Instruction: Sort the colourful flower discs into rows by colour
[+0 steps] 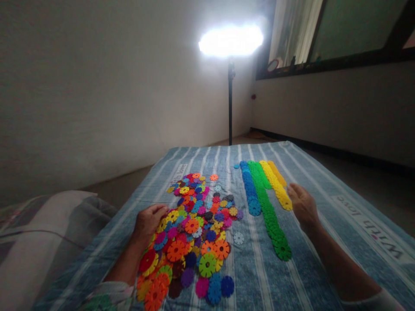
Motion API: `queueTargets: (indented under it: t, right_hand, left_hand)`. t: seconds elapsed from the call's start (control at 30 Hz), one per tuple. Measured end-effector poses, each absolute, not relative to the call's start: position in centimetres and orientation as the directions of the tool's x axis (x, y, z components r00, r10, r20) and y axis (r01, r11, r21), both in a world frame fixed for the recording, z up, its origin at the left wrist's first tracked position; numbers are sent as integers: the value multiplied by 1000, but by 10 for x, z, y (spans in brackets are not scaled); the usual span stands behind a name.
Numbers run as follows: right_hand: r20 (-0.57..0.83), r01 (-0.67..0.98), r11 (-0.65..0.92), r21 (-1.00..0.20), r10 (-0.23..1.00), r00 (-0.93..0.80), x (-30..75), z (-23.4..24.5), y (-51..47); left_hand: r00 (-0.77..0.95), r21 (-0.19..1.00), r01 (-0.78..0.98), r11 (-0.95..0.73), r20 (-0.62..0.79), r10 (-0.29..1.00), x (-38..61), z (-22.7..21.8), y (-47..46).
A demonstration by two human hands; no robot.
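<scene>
My left hand (151, 219) rests at the left edge of a heap of flower-shaped plastic discs (192, 226) in many colours. Its fingers reach out, slightly bent, over the nearest yellow discs. To the right, my right hand (302, 204) is beside the lower end of a short orange-yellow disc row (277, 173). Its fingers and thumb are close together, and whatever they may hold is hidden. Left of it lie overlapping rows of discs: a yellow row (275, 185), a long green row (271, 216) with a shorter green row (264, 177) alongside, and a blue row (249, 188).
A striped blue-grey cloth (340, 242) covers the table. Single discs lie apart: a pale blue disc (239, 238), an orange disc (213, 177) and a blue disc (236, 166). Behind the table stands a bright lamp (231, 41) on a black pole.
</scene>
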State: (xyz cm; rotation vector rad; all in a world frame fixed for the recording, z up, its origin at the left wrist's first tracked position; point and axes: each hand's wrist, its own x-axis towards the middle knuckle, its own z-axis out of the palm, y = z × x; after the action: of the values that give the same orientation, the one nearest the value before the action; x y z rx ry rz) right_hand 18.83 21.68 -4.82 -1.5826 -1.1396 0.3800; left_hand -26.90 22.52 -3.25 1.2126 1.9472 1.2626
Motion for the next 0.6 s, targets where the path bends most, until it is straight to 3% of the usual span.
queueTargets:
  t: [0.1,0.2,0.3,0.37,0.6]
  right_hand:
    - [372,473,156,-867,835,406,164,-38,199]
    - [459,516,335,-788,879,130,119,-30,167]
    - [583,469,615,-634,779,-232,71,-29,133]
    - [630,443,731,-520,678,-379,46,-33,116]
    - [518,510,806,-301,587,-622,2,-50,105]
  left_hand:
    - [-465,914,374,156,39,884,-268,-34,225]
    - [-481,935,319,156,18,877,-264,-34,223]
    - [-522,952,270,143,20,853,-256,-31,220]
    - [-533,958,260,119,40,845,-250,-29,217]
    - [-514,971,220,90,36,857,-248,-28,213]
